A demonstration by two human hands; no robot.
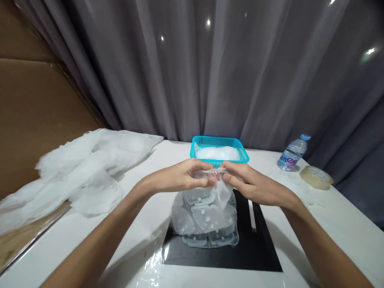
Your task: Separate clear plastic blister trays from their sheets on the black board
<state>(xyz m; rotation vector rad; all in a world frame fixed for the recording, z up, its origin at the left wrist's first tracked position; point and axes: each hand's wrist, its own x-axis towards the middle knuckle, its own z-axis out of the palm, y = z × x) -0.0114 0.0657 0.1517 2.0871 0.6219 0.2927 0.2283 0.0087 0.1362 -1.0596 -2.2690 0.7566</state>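
Both hands pinch the top edge of a translucent plastic bag (pixel 205 220), close together near the middle of the view. My left hand (pixel 187 176) is closed on its left part, thumb below and fingers above. On the other side my right hand (pixel 244 180) grips the same edge in a like pinch. Pale, rounded compartment-like shapes and white dots show through or on the bag. It stands over a black mat (pixel 255 248) on the table. What exactly the bag contains I cannot make out.
A blue basket (pixel 195 151) behind the hands holds white, puffy material (pixel 219 153). To the right are a water bottle (pixel 292 154) and a roll of tape (pixel 316 177). White sheets of soft packaging (pixel 90 164) lie at left beside a cardboard box (pixel 36 100). A grey curtain (pixel 186 80) hangs behind the white table (pixel 135 240).
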